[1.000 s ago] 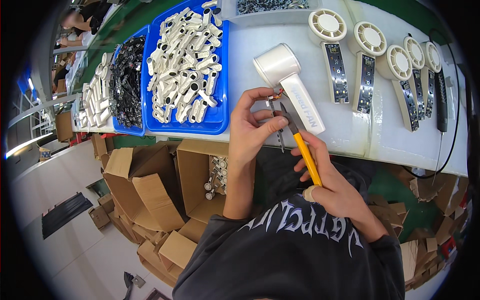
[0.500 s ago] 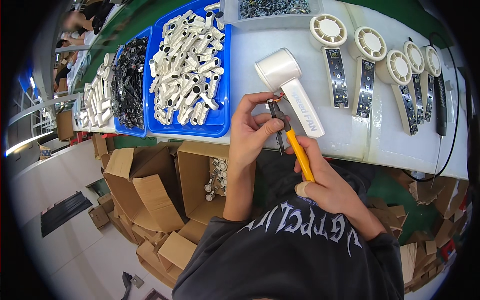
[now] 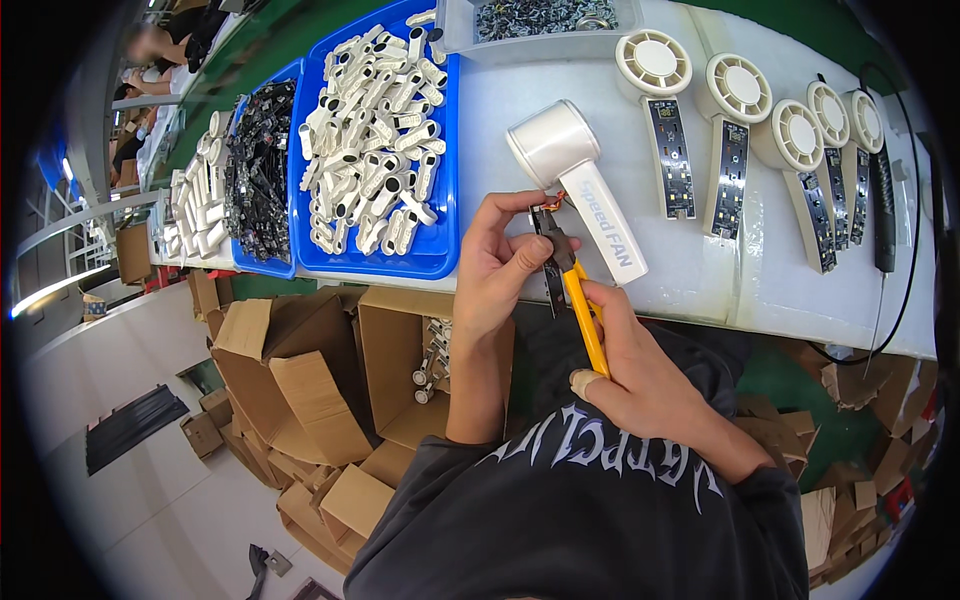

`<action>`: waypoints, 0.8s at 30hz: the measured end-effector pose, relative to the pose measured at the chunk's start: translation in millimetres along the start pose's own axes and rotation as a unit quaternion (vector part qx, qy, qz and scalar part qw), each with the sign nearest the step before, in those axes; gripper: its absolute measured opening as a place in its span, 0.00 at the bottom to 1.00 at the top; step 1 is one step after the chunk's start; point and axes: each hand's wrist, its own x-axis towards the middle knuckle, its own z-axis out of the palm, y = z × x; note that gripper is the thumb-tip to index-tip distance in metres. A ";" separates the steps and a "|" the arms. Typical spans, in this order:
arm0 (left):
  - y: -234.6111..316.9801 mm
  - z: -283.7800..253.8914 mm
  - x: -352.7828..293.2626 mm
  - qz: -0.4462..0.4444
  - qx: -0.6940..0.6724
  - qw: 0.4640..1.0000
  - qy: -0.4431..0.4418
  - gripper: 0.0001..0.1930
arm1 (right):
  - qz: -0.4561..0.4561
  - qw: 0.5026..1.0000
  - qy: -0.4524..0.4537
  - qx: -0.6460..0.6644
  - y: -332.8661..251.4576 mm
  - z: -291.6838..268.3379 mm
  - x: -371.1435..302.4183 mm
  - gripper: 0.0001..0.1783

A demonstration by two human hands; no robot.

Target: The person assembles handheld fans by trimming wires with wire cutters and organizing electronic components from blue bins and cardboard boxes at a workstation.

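My left hand (image 3: 490, 280) pinches a narrow black circuit board (image 3: 554, 288) between thumb and fingers near the table's front edge. Thin coloured wires (image 3: 555, 203) run from the board's top toward a white handheld fan (image 3: 556, 142), which lies on the table with its handle slanting toward me. Closed round the yellow handles of a pair of pliers (image 3: 588, 325) is my right hand (image 3: 640, 380). The dark jaws meet the upper part of the board beside my left thumb. Whether they grip a wire cannot be made out.
Right of the fan stand several fan bodies (image 3: 738, 90) with exposed boards, then a black-handled tool with a cable (image 3: 883, 215). A blue tray (image 3: 450, 200) of white parts, a bin of black boards (image 3: 258, 180) and a screw box (image 3: 545, 45) lie left and behind. Cardboard boxes (image 3: 290, 390) crowd below.
The plier handles and my right hand have shifted slightly left and down. My left hand and the board have tilted a little, while the jaws stay at the board's upper part.
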 end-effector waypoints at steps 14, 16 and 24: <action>-2.7 -0.6 -0.8 0.004 0.021 1.000 0.004 0.23 | 0.013 1.000 -0.011 -0.010 -1.0 -3.7 0.0 0.32; -5.2 -1.8 -1.3 0.011 0.023 1.000 0.012 0.23 | 0.021 1.000 -0.022 -0.004 -3.4 -6.5 -0.5 0.32; -2.8 1.8 -1.7 0.018 0.002 0.999 0.043 0.21 | 0.020 0.999 -0.010 -0.023 -2.1 -3.1 -1.5 0.32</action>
